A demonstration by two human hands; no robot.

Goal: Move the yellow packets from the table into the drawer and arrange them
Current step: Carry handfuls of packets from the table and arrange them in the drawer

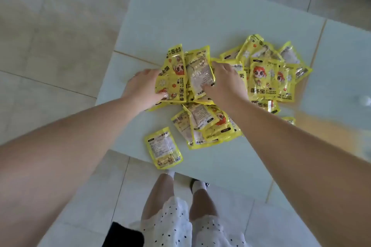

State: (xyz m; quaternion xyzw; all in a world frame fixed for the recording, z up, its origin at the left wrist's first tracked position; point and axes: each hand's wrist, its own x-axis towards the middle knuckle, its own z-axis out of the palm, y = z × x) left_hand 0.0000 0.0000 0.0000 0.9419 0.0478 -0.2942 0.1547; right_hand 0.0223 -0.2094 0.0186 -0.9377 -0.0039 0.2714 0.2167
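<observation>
Packets (230,86) heaped on tabletop (200,16), mostly right of centre. One packet (163,147) lies apart at near edge. My left grip (143,88) and right grip (224,82) flank a bunch.

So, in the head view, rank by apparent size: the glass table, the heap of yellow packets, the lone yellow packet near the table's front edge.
1. Pale glass table
2. Heap of yellow packets
3. Lone yellow packet, though nearest the camera

Your packets (230,86) are yellow, printed with orange-haired cartoon faces and pale panels. Your table (180,16) is pale green glass, your dress (180,224) white with black dots.
</observation>
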